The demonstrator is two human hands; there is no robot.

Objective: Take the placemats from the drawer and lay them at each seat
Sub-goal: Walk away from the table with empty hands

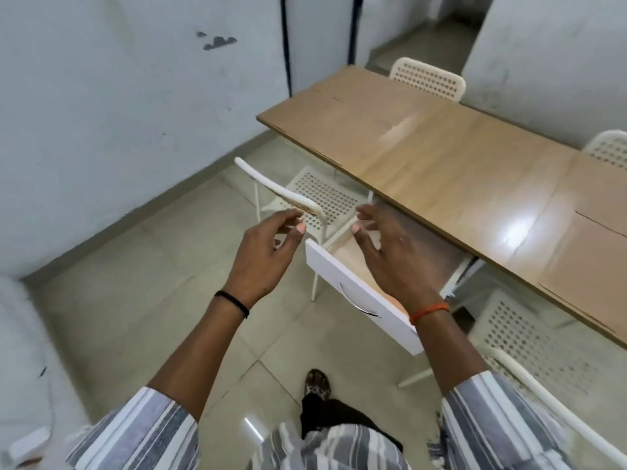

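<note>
Placemats cannot be made out for certain: only a pale peach patch shows inside the drawer (364, 293), just under the right wrist, and what it is I cannot tell. The drawer stands pulled out from under the wooden table (475, 184), its white front tilted toward the person, with a curved metal handle (356, 301) on the face below and between the two hands.

Nearest the camera are the striped sleeves (152, 432) and, between the forearms lower down, a foot in a patterned shoe (317, 385) on the tiled floor (152, 273).

The left hand (263, 256) hovers in the air to the left of the drawer front, fingers loosely spread and slightly bent, holding nothing; a black band (234, 302) circles its wrist. The right hand (393, 256) hangs over the open drawer, fingers spread and relaxed, also holding nothing; an orange thread (429, 312) rings its wrist. The two hands are apart, palms roughly facing each other.

Just beyond the left hand's fingertips stands a white perforated chair (322, 195), tucked partly under the table edge. To the right of the right forearm is another such chair (529, 337). Beyond the right hand stretches the tabletop, and on its far side stand two more white chairs, one (427, 78) at the far end and one (609, 149) at the right edge.
</note>
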